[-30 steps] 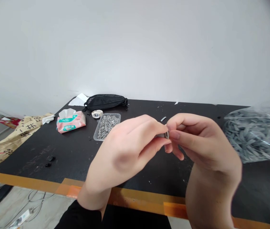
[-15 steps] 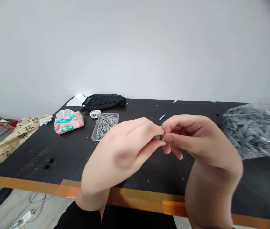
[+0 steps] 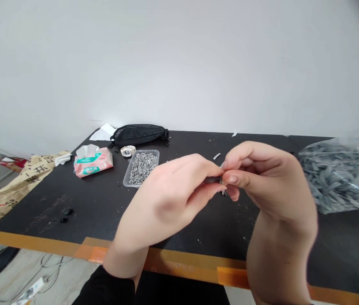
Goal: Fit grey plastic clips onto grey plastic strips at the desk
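Above the black table, my left hand (image 3: 173,192) is closed in a pinch, with a small grey piece (image 3: 213,179) between thumb and fingers. Most of that piece is hidden by the fingers. Thumb and forefinger of my right hand (image 3: 270,182) are also pinched, meeting the left fingertips at the end of the piece. Whether they grip this piece or another small one cannot be made out. Behind my left hand stands a clear plastic tub (image 3: 125,180) full of small grey pieces. To the right lies a clear bag (image 3: 344,173) of grey strips.
A pink tissue pack (image 3: 95,163), a white roll (image 3: 128,151) and a black mesh pouch (image 3: 139,134) lie at the back left of the table (image 3: 49,199). One loose grey strip (image 3: 216,156) lies behind my hands. Orange-brown tape (image 3: 182,260) runs along the front edge.
Both hands have shifted slightly right, still fingertip to fingertip. My right fingers have curled in more, and the piece between the hands looks darker and turned.
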`<state>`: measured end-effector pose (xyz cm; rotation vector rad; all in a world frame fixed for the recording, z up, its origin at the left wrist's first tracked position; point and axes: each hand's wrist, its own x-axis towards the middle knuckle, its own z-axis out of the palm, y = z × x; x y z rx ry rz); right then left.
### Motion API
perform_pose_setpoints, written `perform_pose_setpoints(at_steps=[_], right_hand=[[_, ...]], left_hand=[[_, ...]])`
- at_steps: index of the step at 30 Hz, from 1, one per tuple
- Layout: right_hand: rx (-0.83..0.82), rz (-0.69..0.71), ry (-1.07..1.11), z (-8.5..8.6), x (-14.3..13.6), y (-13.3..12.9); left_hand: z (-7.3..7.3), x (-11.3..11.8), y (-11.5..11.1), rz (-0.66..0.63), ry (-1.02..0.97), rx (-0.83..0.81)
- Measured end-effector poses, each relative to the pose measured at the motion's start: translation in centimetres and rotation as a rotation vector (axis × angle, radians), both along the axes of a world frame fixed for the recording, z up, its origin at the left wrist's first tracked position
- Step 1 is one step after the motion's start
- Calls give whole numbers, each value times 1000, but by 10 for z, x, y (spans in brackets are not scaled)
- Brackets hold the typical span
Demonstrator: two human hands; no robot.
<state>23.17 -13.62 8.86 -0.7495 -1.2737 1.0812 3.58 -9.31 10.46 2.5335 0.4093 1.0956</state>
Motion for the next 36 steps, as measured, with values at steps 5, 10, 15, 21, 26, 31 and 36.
perform_pose_setpoints(at_steps=[5, 10, 15, 21, 26, 31, 36], right_hand=[[25, 162, 42, -3, 5, 4], [46, 305, 64, -4, 10, 6], [24, 303, 122, -5, 7, 6], [-11, 278, 113, -5, 4, 5], [38, 305, 105, -9, 0, 10], [213, 347, -12, -19, -7, 23], [180, 167, 22, -17, -9, 22]], left_hand=[[4, -1, 1, -53, -80, -86], [8, -3, 0, -109, -144, -99], [9, -1, -2, -67, -104, -81], [7, -3, -5, -66, -67, -99], [2, 1, 1, -155, -206, -124], [-5, 12, 11, -126, -368, -268], [-7, 11, 21, -273, -410, -327]])
